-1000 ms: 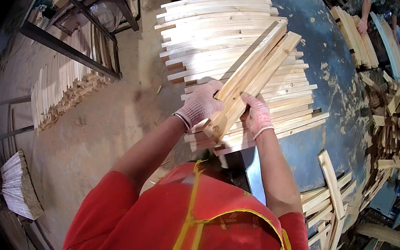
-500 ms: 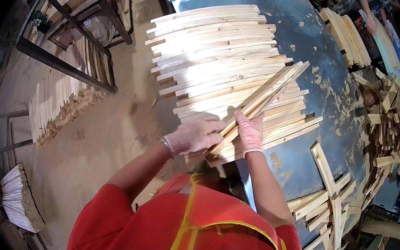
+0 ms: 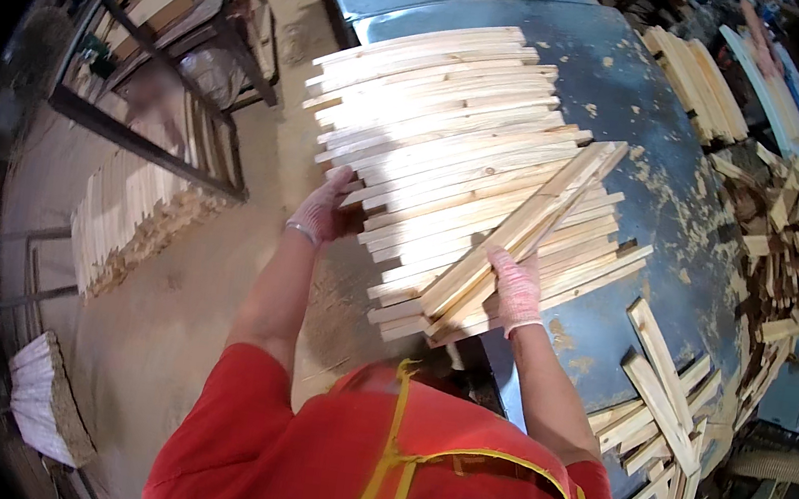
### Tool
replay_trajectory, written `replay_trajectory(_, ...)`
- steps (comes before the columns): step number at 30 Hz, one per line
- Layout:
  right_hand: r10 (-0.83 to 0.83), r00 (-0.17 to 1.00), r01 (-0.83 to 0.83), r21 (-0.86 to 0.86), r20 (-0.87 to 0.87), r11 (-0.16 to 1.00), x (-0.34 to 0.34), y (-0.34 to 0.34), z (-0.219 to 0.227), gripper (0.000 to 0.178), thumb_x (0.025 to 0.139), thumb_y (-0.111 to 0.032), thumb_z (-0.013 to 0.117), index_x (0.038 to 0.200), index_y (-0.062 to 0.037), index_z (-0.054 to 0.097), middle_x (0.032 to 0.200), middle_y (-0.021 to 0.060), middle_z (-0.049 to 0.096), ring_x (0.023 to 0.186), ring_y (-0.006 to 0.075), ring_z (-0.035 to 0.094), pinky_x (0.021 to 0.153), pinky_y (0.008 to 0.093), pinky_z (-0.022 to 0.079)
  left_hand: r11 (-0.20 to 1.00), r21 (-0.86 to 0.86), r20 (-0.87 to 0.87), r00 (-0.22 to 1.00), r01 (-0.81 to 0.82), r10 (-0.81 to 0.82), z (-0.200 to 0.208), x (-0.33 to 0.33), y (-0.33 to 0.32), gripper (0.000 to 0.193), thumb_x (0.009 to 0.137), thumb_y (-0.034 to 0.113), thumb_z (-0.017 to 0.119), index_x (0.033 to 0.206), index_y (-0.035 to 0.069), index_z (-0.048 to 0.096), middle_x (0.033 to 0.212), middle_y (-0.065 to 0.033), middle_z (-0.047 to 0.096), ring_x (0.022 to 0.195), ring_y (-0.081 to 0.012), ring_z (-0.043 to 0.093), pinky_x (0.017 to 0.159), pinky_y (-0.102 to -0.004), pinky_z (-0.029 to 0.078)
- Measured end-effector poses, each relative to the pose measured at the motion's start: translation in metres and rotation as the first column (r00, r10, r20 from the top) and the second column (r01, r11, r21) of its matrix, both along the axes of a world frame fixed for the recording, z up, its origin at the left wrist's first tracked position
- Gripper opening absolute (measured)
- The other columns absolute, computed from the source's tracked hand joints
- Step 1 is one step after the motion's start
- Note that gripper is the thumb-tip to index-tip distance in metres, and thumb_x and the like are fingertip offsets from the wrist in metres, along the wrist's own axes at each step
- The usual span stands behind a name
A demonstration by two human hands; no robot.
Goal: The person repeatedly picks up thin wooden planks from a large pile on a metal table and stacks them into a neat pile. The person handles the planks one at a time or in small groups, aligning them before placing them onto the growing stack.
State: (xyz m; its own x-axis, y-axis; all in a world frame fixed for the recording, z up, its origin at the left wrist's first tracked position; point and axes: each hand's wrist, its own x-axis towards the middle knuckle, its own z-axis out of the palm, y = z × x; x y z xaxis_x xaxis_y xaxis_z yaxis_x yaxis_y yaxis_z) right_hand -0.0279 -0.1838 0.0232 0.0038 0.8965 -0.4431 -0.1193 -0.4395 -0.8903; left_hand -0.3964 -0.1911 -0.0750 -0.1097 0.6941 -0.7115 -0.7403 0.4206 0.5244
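Clasping slanted wooden strips (image 3: pixel 520 227), right grip (image 3: pixel 518 292) partly closed.

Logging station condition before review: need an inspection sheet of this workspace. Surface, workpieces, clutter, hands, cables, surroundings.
Surface: blue-grey metal table, marked with pale tan patches; dust or wear, cannot tell.
Workpieces: row of pale, narrow wooden strips side by side, ends uneven; diagonal pale wooden pieces lying across it.
Clutter: crossed pale wooden pieces at the table's lower right; jumbled brown-and-tan wooden pile beyond.
Hands: pink-and-white-gloved left hand at the row's left ends; pink-and-white-gloved right hand on the diagonal pieces.
Cables: nothing seen; beige ribbed hose far right.
Surroundings: dark metal frame at left; another person's hand upper right.
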Motion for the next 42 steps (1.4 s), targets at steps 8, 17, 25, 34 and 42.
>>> replay_trajectory(8, 0.024, 0.998, -0.021, 0.066, -0.049, 0.998, 0.005, -0.004, 0.003, 0.085, 0.088, -0.021, 0.085, 0.156, 0.0019, 0.039, 0.125, 0.0174, 0.070, 0.107, 0.0272, 0.068, 0.091, 0.0377, 0.057, 0.906, 0.198, -0.284, 0.906, 0.375, -0.313, 0.035, -0.014, 0.001, 0.067, 0.102, 0.058, 0.067, 0.147, 0.008, 0.059, 0.138, -0.0127, 0.067, 0.126, -0.0342, 0.066, 0.092, -0.0494, 0.056)
replay_trajectory(17, 0.026, 0.998, -0.029, 0.057, 0.057, 0.998, 0.003, 0.004, 0.000, 0.075, 0.083, -0.014, 0.086, 0.147, -0.0002, 0.048, 0.112, 0.0140, 0.072, 0.103, 0.0270, 0.071, 0.086, 0.0421, 0.060, 0.579, 0.249, -0.318, 0.630, 0.776, -0.708, 0.169, -0.014, 0.108, 0.075, 0.107, 0.062, 0.054, 0.137, -0.006, 0.063, 0.127, -0.0211, 0.072, 0.101, -0.0320, 0.073, 0.083, -0.0400, 0.059)
replay_trajectory(25, 0.103, 0.952, -0.128, 0.070, 0.288, 0.989, 0.012, 0.005, 0.022, 0.089, 0.083, -0.039, 0.086, 0.150, 0.0031, 0.047, 0.121, 0.0217, 0.073, 0.112, 0.0329, 0.071, 0.100, 0.0388, 0.055, 0.510, -0.073, -0.767, 0.279, 0.857, -0.578, 0.238, 0.027, 0.101, 0.059, 0.096, 0.034, 0.073, 0.135, -0.009, 0.063, 0.091, -0.0057, 0.069, 0.076, -0.0176, 0.063, 0.071, -0.0299, 0.053)
replay_trajectory(34, 0.699, 0.545, -0.710, -0.188, 0.463, 0.678, 0.012, -0.003, 0.042, 0.112, 0.091, -0.049, 0.076, 0.163, 0.0140, 0.019, 0.139, 0.0363, 0.064, 0.131, 0.0412, 0.065, 0.111, 0.0420, 0.050, 0.093, -0.543, -0.703, -0.391, 0.835, -0.594, 0.169, 0.144, 0.021, 0.073, 0.093, 0.043, 0.080, 0.149, 0.003, 0.056, 0.111, -0.0196, 0.077, 0.099, -0.0292, 0.073, 0.095, -0.0381, 0.057)
replay_trajectory(42, 0.765, 0.634, -0.746, -0.175, 0.110, 0.643, 0.118, -0.079, -0.006, 0.044, 0.100, -0.041, 0.066, 0.123, -0.0033, 0.070, 0.121, 0.0148, 0.067, 0.110, 0.0269, 0.064, 0.092, 0.0370, 0.053, 0.464, -0.673, -0.739, -0.498, 0.575, -0.454, 0.163, 0.244, 0.052, 0.100, 0.091, 0.047, 0.074, 0.170, 0.010, 0.023, 0.146, -0.0275, 0.060, 0.128, -0.0413, 0.065, 0.106, -0.0481, 0.053)
